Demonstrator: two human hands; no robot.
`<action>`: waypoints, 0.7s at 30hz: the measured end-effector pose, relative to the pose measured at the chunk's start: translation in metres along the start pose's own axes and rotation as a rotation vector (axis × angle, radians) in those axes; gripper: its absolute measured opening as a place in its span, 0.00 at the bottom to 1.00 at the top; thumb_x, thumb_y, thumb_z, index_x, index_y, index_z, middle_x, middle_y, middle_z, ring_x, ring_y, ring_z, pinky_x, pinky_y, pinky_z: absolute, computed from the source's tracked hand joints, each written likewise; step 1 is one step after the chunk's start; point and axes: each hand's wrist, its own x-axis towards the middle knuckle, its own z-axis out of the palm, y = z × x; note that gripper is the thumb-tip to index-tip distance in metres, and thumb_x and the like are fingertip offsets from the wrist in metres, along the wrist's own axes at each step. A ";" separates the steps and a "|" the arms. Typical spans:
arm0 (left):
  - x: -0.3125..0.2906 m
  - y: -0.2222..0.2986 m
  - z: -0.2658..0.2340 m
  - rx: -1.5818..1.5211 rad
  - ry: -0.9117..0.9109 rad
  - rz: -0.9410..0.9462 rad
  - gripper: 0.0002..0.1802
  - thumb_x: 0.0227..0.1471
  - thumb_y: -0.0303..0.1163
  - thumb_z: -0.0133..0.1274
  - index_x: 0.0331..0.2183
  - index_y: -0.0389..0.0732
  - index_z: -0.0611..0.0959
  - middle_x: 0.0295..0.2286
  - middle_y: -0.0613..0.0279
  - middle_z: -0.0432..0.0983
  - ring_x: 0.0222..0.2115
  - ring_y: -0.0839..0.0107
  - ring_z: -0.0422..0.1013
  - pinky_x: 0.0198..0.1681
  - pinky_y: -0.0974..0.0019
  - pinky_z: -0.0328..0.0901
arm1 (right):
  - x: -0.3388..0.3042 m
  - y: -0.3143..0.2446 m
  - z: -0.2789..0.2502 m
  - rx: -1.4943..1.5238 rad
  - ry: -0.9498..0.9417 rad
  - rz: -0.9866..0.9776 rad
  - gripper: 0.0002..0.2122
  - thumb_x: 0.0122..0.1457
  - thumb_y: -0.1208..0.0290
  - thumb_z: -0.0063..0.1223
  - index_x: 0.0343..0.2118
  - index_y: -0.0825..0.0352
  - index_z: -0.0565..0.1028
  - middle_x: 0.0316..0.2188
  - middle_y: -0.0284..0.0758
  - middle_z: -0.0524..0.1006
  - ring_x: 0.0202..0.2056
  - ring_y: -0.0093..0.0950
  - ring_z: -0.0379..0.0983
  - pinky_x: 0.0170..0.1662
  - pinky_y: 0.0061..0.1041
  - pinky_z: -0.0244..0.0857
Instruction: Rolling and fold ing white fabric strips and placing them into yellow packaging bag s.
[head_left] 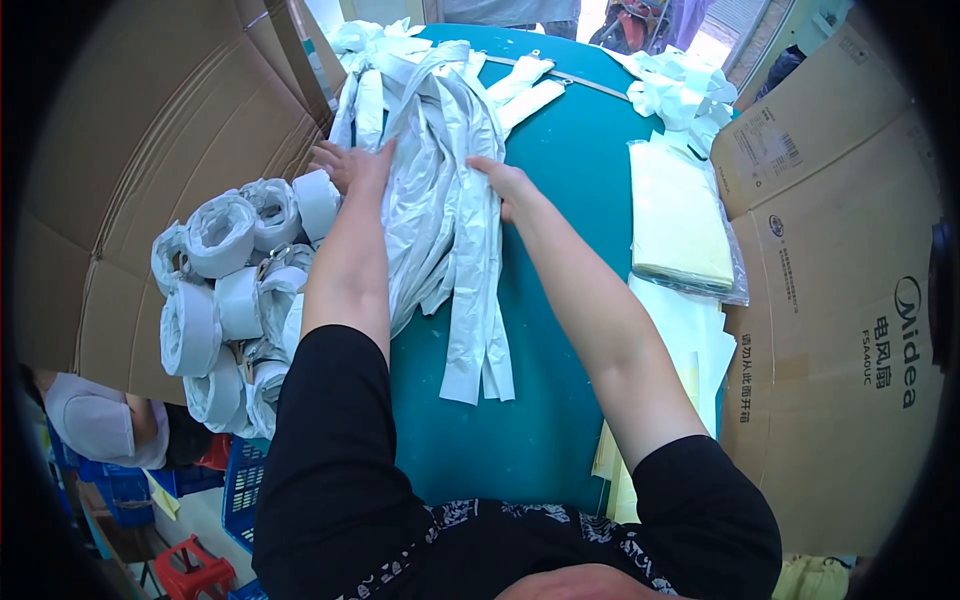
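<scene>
A long bundle of flat white strips (pixel 425 225), fabric-like and slightly glossy, lies lengthwise on the green table, its loose ends pointing toward me. At the bundle's left edge, my left hand (pixel 352 168) has its fingers spread, with the thumb against the strips. My right hand (pixel 503 185) is at the opposite edge. One digit lies over the outer strips and the other fingers curl down beside them, partly hidden. To the left of my left forearm, several rolled white strips (pixel 220 235) are stacked.
Cardboard walls (pixel 190 130) and a printed carton (pixel 820 300) flank the green table (pixel 560 420). On the right lie a pale yellow stack (pixel 680 220), crumpled white pieces (pixel 685 90) and loose sheets. A person (pixel 100 420), a blue crate (pixel 243 490) and a red stool (pixel 195 570) are lower left.
</scene>
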 end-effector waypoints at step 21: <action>-0.149 0.102 -0.023 -0.812 -0.815 0.282 0.46 0.48 0.64 0.37 0.42 0.24 0.72 0.37 0.44 0.72 0.37 0.58 0.68 0.42 0.62 0.61 | -0.102 -0.021 -0.124 0.270 -0.081 -0.129 0.23 0.57 0.56 0.45 0.49 0.68 0.67 0.45 0.39 0.72 0.44 0.36 0.71 0.49 0.37 0.63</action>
